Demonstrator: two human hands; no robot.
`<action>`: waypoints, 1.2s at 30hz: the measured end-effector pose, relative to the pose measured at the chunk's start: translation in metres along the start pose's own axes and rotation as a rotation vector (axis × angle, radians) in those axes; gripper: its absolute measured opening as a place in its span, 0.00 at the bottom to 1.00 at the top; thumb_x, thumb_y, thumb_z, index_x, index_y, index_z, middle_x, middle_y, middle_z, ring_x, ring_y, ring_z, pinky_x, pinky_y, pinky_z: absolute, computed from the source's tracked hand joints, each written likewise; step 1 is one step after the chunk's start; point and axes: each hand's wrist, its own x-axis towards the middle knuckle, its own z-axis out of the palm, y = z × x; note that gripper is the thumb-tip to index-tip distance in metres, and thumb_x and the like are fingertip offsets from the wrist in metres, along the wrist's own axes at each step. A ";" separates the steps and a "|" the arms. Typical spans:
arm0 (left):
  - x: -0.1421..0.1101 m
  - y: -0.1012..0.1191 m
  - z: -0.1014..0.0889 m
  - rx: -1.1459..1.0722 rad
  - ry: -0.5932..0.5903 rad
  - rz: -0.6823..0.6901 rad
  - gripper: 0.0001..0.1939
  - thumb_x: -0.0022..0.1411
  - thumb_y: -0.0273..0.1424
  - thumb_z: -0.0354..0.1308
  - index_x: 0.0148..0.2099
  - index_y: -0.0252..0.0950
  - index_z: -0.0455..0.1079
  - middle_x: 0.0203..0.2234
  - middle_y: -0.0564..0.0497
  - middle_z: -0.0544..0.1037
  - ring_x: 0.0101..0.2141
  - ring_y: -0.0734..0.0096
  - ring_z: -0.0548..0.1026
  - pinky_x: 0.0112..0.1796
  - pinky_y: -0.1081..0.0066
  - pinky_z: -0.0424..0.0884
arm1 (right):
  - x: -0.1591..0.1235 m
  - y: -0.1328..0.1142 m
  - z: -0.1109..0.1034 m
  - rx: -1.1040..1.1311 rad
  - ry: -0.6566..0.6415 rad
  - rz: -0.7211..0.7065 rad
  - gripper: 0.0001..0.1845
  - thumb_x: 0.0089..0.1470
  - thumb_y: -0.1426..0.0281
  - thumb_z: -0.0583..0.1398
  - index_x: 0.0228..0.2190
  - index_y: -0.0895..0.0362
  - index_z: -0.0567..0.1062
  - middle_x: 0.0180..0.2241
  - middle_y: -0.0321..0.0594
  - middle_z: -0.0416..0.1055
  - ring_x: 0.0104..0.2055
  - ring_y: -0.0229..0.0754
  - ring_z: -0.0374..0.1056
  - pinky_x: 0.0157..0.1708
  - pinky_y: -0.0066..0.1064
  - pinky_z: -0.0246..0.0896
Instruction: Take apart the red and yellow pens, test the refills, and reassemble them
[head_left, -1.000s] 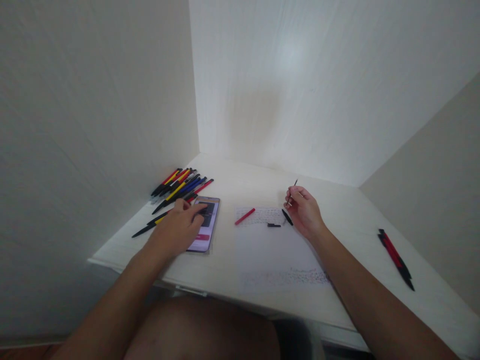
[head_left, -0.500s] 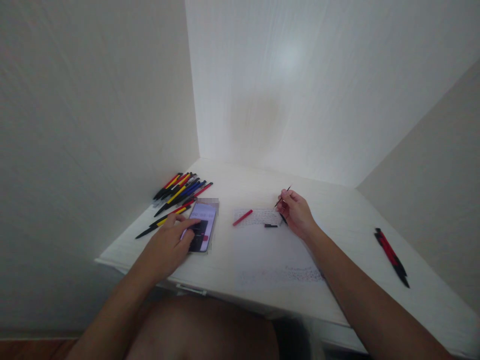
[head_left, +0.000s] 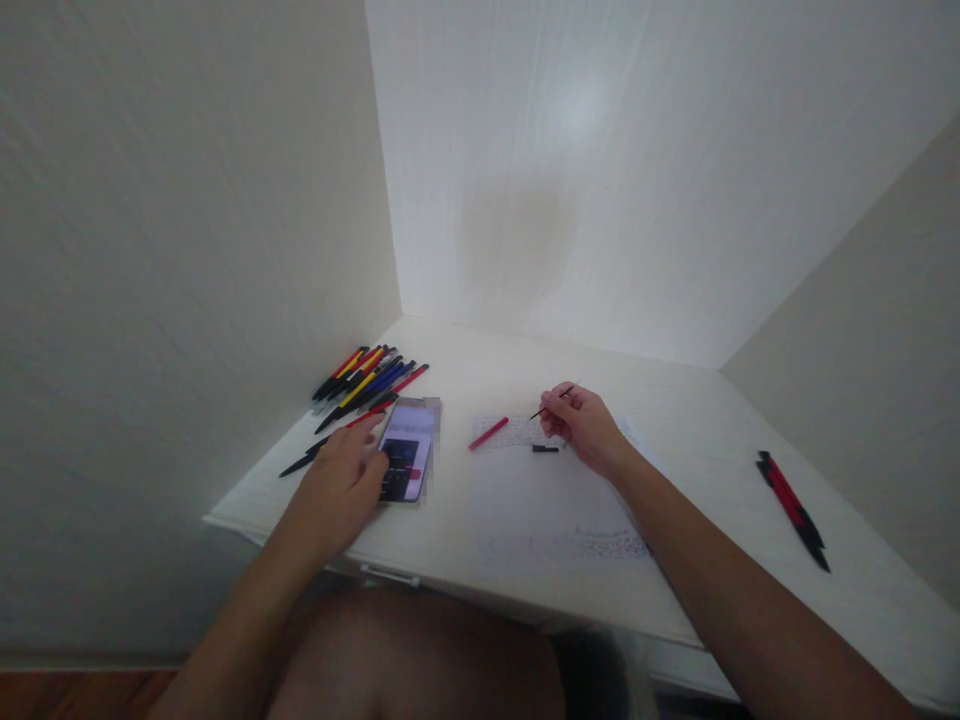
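Observation:
My right hand (head_left: 581,425) pinches a thin dark pen refill (head_left: 568,391) at a slant above a sheet of paper (head_left: 525,505) with rows of small marks. Under it, on the sheet, are a red pen barrel (head_left: 489,433) and a small black pen part (head_left: 545,449). What else lies beneath the right palm is hard to make out. My left hand (head_left: 343,478) rests along the left edge of a phone (head_left: 420,440) with a lit screen. Its fingers are apart and reach toward the pens, while the thumb touches the phone's edge.
A heap of pens (head_left: 367,385) in red, yellow, blue and black lies at the left wall, some partly behind my left hand. Two red and black pens (head_left: 793,510) lie at the right. Panels (head_left: 480,150) enclose the white desk (head_left: 487,340); a drawer handle (head_left: 388,576) sits below its front edge.
My left index finger has come off the phone's screen and drawn back to the left. My right hand has shifted slightly left with the refill, which now lies flatter.

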 end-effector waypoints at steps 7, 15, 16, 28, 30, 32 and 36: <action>-0.062 0.091 0.035 -0.057 -0.150 0.445 0.13 0.61 0.30 0.51 0.46 0.37 0.71 0.49 0.41 0.72 0.48 0.54 0.70 0.50 0.52 0.68 | -0.014 0.008 0.007 -0.119 -0.495 0.236 0.12 0.52 0.63 0.68 0.28 0.57 0.72 0.23 0.35 0.74 0.23 0.36 0.69 0.26 0.30 0.65; -0.071 0.077 0.056 -0.053 -0.322 0.488 0.20 0.62 0.33 0.54 0.55 0.35 0.67 0.57 0.38 0.68 0.57 0.47 0.65 0.57 0.45 0.61 | -0.008 0.013 0.008 -0.086 -0.350 0.247 0.16 0.52 0.58 0.66 0.32 0.56 0.70 0.32 0.43 0.80 0.29 0.42 0.76 0.31 0.35 0.72; -0.070 0.073 0.054 -0.059 -0.336 0.493 0.20 0.62 0.34 0.54 0.56 0.35 0.67 0.58 0.38 0.67 0.58 0.47 0.65 0.58 0.45 0.61 | -0.007 0.014 0.008 -0.075 -0.313 0.240 0.16 0.52 0.58 0.66 0.32 0.55 0.69 0.32 0.44 0.80 0.29 0.42 0.76 0.32 0.35 0.72; -0.086 0.058 0.081 -0.058 -0.295 0.508 0.31 0.66 0.46 0.52 0.65 0.37 0.60 0.66 0.41 0.57 0.66 0.48 0.52 0.64 0.47 0.51 | -0.008 -0.005 0.020 -0.097 -0.152 0.140 0.13 0.45 0.63 0.71 0.31 0.58 0.77 0.32 0.42 0.78 0.34 0.40 0.75 0.40 0.35 0.72; -0.085 0.058 0.079 -0.064 -0.302 0.508 0.31 0.65 0.46 0.53 0.66 0.37 0.60 0.67 0.42 0.56 0.66 0.47 0.51 0.63 0.46 0.51 | -0.008 -0.009 0.025 -0.146 -0.195 0.128 0.12 0.47 0.63 0.70 0.31 0.58 0.78 0.32 0.42 0.78 0.34 0.40 0.74 0.40 0.35 0.72; -0.084 0.061 0.072 -0.070 -0.306 0.492 0.30 0.66 0.45 0.53 0.66 0.37 0.60 0.67 0.42 0.56 0.66 0.48 0.51 0.64 0.47 0.50 | -0.008 -0.010 0.029 -0.222 -0.234 0.100 0.10 0.50 0.63 0.68 0.31 0.57 0.77 0.28 0.39 0.76 0.31 0.38 0.73 0.35 0.34 0.72; -0.078 0.066 0.059 -0.088 -0.371 0.486 0.29 0.65 0.45 0.55 0.64 0.39 0.62 0.66 0.44 0.58 0.65 0.50 0.54 0.64 0.48 0.50 | -0.007 -0.003 0.033 -0.312 -0.216 0.045 0.12 0.53 0.61 0.66 0.29 0.56 0.73 0.23 0.36 0.74 0.23 0.37 0.70 0.25 0.32 0.68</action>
